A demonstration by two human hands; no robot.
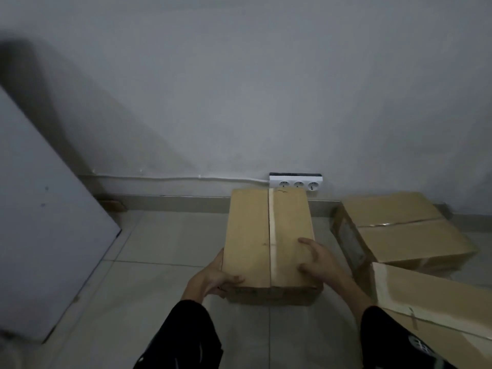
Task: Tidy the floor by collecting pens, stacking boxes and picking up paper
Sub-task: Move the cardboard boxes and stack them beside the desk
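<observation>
A long brown cardboard box [269,235] with a tape strip down its top stands in the middle, its far end near the wall. My left hand [213,278] grips its near left corner, thumb on top. My right hand [316,262] lies on the near right part of its top, fingers spread and curled over it. A second cardboard box [399,230] rests on the floor to the right. A third cardboard box [436,307] sits at the lower right, beside my right sleeve. No pens or paper show.
A white wall runs across the back, with a white triple socket strip [296,183] and a cable just behind the middle box. A large white panel [45,222] leans at the left. Pale floor tiles [165,243] lie between panel and box.
</observation>
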